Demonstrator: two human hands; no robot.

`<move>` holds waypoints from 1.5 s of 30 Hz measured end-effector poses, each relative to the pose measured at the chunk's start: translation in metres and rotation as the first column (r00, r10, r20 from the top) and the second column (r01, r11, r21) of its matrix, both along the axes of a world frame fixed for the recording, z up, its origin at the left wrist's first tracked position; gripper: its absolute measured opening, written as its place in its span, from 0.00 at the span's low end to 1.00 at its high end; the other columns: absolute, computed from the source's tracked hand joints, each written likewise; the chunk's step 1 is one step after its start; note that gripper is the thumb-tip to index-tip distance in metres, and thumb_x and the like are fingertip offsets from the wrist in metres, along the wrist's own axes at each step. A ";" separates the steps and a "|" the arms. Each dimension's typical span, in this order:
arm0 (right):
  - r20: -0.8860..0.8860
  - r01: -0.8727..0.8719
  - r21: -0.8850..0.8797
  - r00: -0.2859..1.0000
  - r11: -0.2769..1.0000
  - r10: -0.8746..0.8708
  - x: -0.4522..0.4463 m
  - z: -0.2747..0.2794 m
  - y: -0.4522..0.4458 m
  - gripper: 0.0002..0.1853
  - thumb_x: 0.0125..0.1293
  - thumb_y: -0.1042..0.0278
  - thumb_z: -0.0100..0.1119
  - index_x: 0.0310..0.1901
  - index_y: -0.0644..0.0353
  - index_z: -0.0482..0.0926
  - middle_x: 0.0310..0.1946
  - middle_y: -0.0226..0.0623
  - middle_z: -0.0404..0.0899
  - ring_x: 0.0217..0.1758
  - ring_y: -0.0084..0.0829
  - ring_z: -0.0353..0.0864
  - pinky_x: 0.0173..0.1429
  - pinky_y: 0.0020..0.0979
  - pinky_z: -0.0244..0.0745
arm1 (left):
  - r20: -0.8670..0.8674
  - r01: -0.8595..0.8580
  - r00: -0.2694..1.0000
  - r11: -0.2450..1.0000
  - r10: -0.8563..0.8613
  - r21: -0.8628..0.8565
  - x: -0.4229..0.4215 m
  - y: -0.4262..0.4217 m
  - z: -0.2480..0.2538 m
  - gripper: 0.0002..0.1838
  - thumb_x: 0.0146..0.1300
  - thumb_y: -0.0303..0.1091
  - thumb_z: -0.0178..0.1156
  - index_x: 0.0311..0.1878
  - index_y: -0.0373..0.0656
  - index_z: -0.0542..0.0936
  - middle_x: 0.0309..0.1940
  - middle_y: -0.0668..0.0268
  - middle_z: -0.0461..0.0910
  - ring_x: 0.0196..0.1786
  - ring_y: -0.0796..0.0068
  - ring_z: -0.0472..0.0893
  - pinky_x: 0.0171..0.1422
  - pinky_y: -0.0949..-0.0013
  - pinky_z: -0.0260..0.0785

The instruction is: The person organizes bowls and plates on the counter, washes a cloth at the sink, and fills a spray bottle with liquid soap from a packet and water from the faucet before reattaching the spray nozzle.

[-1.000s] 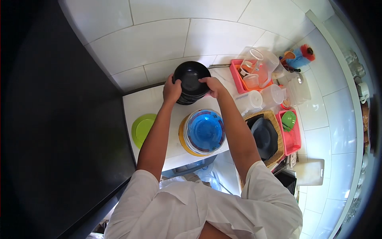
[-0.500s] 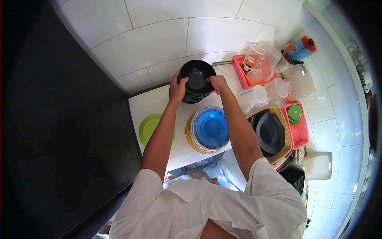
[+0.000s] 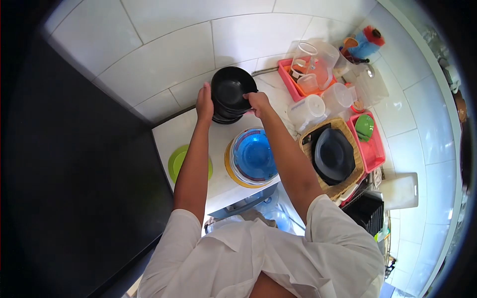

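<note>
Stacked upright, black bowls (image 3: 232, 92) face up near the bench's (image 3: 171, 131) far edge; right hand (image 3: 259, 105) pinches rim, left hand (image 3: 204, 105) lies flat alongside.

White tiled wall (image 3: 164, 59), thin grey joints. Left: big dark panel (image 3: 89, 164), smooth-faced (cupboard or appliance, cannot tell). White counter (image 3: 181, 130) against the tiles. Far right: pale shelf edge (image 3: 439, 69). Bright glints on right-hand tiling.

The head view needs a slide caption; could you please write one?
Left hand and right hand at a stack of black bowls, near a blue bowl.
</note>
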State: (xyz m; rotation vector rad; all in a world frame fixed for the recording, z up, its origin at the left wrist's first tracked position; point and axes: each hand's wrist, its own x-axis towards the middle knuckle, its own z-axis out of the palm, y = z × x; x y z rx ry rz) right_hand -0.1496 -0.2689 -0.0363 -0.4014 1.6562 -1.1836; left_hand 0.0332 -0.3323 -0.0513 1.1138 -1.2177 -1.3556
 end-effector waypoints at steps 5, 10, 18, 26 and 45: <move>-0.035 0.070 0.010 0.997 0.997 -0.070 0.010 0.009 0.004 0.18 0.65 0.70 0.61 0.53 0.72 0.78 0.37 0.46 0.85 0.31 0.42 0.86 0.30 0.41 0.86 | 0.393 0.041 0.919 0.996 -0.004 -0.085 0.002 -0.001 -0.002 0.39 0.78 0.64 0.35 0.64 0.34 0.76 0.70 0.47 0.69 0.72 0.49 0.67 0.77 0.54 0.56; -0.185 -0.035 0.003 0.982 0.999 0.035 -0.004 -0.005 0.002 0.18 0.63 0.71 0.62 0.53 0.69 0.78 0.40 0.46 0.84 0.31 0.40 0.86 0.30 0.42 0.86 | 0.515 0.041 0.857 0.993 0.023 -0.112 -0.003 0.005 -0.014 0.40 0.79 0.62 0.33 0.73 0.34 0.67 0.73 0.47 0.65 0.77 0.51 0.62 0.81 0.57 0.51; -0.174 0.014 0.008 0.985 1.000 -0.012 -0.002 -0.013 0.004 0.23 0.56 0.71 0.65 0.54 0.74 0.79 0.48 0.52 0.83 0.42 0.47 0.87 0.33 0.42 0.87 | 0.069 0.189 0.979 0.982 -0.190 0.018 0.007 0.005 -0.023 0.32 0.83 0.52 0.31 0.76 0.37 0.65 0.74 0.57 0.68 0.76 0.64 0.65 0.80 0.66 0.52; -0.450 -0.087 0.067 0.887 0.994 0.108 -0.002 0.002 -0.009 0.22 0.57 0.72 0.58 0.53 0.75 0.79 0.51 0.61 0.83 0.49 0.56 0.87 0.44 0.48 0.86 | 0.239 0.156 0.962 0.983 -0.130 -0.094 0.017 0.014 -0.014 0.28 0.83 0.45 0.35 0.69 0.34 0.72 0.65 0.52 0.77 0.68 0.57 0.74 0.73 0.66 0.61; -0.609 -0.133 0.281 0.741 0.950 0.284 -0.006 0.026 -0.016 0.28 0.72 0.48 0.55 0.54 0.72 0.80 0.46 0.55 0.86 0.48 0.49 0.88 0.42 0.44 0.87 | 0.140 0.060 0.989 0.995 -0.048 -0.083 0.003 -0.002 -0.030 0.25 0.80 0.46 0.43 0.70 0.40 0.72 0.64 0.52 0.78 0.68 0.55 0.75 0.73 0.62 0.63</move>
